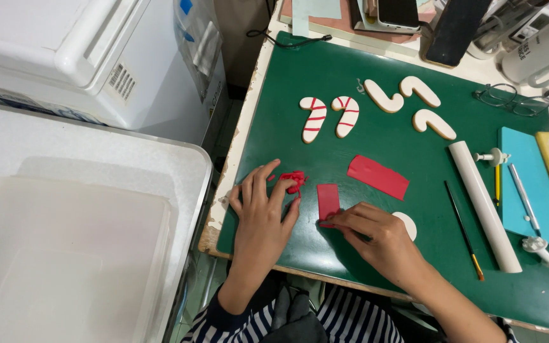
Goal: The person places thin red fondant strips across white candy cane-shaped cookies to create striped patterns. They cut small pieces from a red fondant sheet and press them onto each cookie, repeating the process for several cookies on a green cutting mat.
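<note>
Single view, head-worn camera, looking steeply down from above the seated person's lap onto a green mat [414, 63]. Close range: mat fills right side, white bins [65, 222] crowd the left. No second view.

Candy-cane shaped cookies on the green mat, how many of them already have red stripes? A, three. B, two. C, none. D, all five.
B: only the two striped candy-cane cookies at the left of the row show red bands, while the three plain white ones to their right are bare.
</note>
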